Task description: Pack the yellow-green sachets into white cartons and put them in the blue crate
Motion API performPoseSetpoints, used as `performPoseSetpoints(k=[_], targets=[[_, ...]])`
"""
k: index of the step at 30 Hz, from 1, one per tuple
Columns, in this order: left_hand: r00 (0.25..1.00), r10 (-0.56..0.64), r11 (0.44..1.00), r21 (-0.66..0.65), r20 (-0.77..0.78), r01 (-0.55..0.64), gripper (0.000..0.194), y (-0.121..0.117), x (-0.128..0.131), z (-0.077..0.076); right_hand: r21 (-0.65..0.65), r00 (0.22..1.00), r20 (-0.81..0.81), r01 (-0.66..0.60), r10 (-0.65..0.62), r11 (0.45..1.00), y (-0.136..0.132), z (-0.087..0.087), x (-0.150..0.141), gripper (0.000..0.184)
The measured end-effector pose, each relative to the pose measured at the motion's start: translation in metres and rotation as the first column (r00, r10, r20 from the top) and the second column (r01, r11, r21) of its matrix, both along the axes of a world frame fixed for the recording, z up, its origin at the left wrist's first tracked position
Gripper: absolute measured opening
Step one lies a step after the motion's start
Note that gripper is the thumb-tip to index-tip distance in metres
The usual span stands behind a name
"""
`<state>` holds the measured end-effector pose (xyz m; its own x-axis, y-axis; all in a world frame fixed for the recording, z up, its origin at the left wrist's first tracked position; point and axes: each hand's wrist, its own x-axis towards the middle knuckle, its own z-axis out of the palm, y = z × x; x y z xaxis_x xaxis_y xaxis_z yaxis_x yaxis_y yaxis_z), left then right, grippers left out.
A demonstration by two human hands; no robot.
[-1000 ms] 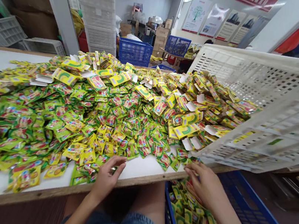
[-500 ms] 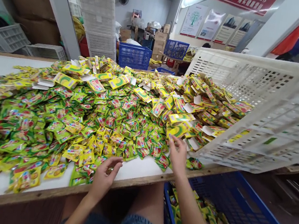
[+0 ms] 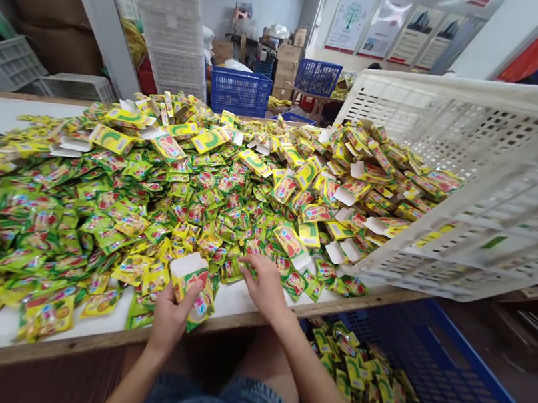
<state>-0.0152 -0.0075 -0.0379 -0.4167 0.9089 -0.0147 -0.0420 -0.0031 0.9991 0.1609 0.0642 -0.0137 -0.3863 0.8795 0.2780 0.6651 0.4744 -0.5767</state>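
Observation:
My left hand (image 3: 172,315) grips a small yellow-and-green cardboard box (image 3: 185,278) near the table's front edge, thumb across its front. The box's white end flap stands up and open. Green printed foil shows just right of the thumb; whether it is a separate packet I cannot tell. My right hand (image 3: 264,286) is at the near edge of a heap of small green foil packets (image 3: 209,196), fingers apart and pointing left. Nothing shows between them. Yellow foil packets (image 3: 135,269) lie left of the held box.
A white plastic crate (image 3: 448,218) lies tipped on the right of the table, flat boxes (image 3: 375,170) spilling from its mouth. Below the wooden table edge (image 3: 49,347), a blue crate (image 3: 468,386) holds several filled boxes. Stacked white crates (image 3: 167,18) stand behind.
My left hand now holds a box, where its fingers held none before. My right hand has moved left from the flat boxes to the foil packets. The view has shifted slightly.

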Motion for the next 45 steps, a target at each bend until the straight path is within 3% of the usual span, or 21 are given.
performPoseSetpoints(k=[3, 6, 14, 17, 21, 26, 32, 37, 45], targets=[[1.0, -0.01, 1.0, 0.002, 0.009, 0.01, 0.036, -0.005, -0.003, -0.004, 0.002, 0.992, 0.119, -0.04, 0.04, 0.999, 0.03, -0.008, -0.004, 0.032], [1.0, -0.008, 1.0, -0.014, -0.024, 0.008, 0.034, -0.007, -0.002, -0.005, -0.011, 0.984, 0.173, -0.033, 0.035, 0.999, 0.039, -0.016, -0.015, 0.049], [0.995, -0.057, 0.998, -0.025, -0.081, 0.055, 0.034, -0.007, -0.002, 0.0, -0.072, 0.963, 0.264, -0.029, 0.047, 0.997, 0.028, -0.021, -0.007, 0.02], [0.994, -0.082, 0.996, -0.036, -0.073, 0.079, 0.036, -0.006, -0.002, -0.004, -0.102, 0.961, 0.266, -0.042, 0.068, 0.994, 0.027, -0.017, -0.005, 0.025], [0.992, -0.091, 0.995, -0.038, -0.082, 0.088, 0.038, -0.006, -0.002, -0.005, -0.137, 0.955, 0.277, -0.066, 0.102, 0.988, 0.032, -0.01, -0.014, 0.045], [0.994, -0.064, 0.997, -0.044, -0.088, 0.06, 0.038, -0.008, -0.003, -0.002, -0.208, 0.946, 0.295, -0.071, 0.132, 0.976, 0.032, -0.001, -0.015, 0.033], [0.994, -0.083, 0.996, -0.044, -0.073, 0.08, 0.039, -0.009, -0.004, -0.004, -0.311, 0.967, 0.188, -0.108, 0.173, 0.944, 0.014, 0.003, 0.019, 0.029], [0.992, -0.09, 0.996, -0.036, -0.089, 0.087, 0.038, -0.01, -0.003, -0.003, -0.396, 0.989, 0.007, -0.13, 0.145, 0.909, 0.015, -0.002, 0.042, 0.014], [0.991, -0.089, 0.996, -0.033, -0.099, 0.086, 0.037, -0.008, -0.004, -0.004, -0.453, 0.958, -0.28, -0.194, 0.068, 0.87, 0.026, -0.003, 0.057, 0.026]])
